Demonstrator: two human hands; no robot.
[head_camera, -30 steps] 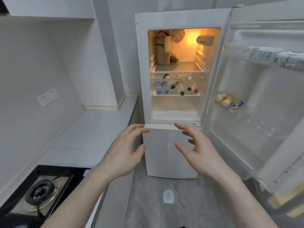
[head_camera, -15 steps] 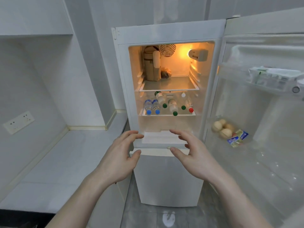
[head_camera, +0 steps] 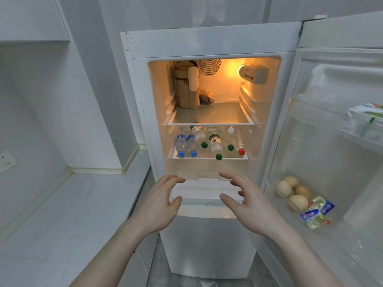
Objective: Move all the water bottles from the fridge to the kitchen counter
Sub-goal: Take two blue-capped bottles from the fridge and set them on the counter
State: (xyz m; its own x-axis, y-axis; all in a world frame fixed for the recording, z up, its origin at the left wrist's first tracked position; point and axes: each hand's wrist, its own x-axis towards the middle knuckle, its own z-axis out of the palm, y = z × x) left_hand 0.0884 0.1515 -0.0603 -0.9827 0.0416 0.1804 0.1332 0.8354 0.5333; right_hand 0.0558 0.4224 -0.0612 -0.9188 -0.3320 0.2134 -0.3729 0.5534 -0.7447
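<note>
The white fridge [head_camera: 209, 41] stands open and lit inside. Several water bottles lie on its lower shelf [head_camera: 209, 158], caps toward me: two blue-capped bottles [head_camera: 186, 145] at the left, green-capped ones [head_camera: 215, 145] in the middle, a red-capped one [head_camera: 240, 149] at the right. My left hand [head_camera: 159, 206] and my right hand [head_camera: 246, 204] are raised in front of the fridge, below that shelf. Both have relaxed, spread fingers and hold nothing. The pale kitchen counter [head_camera: 68, 206] runs along the left.
The fridge door [head_camera: 335, 141] is swung open on the right; its racks hold eggs [head_camera: 292, 191], small packets [head_camera: 317, 212] and a carton [head_camera: 366, 112]. A tan bag [head_camera: 186, 88] stands on the upper shelf. A wall socket [head_camera: 6, 161] sits at the far left.
I have come closer to the fridge, which now fills more of the view, and the stove has dropped out of sight. Both hands stay raised and empty, now nearer the lower shelf.
</note>
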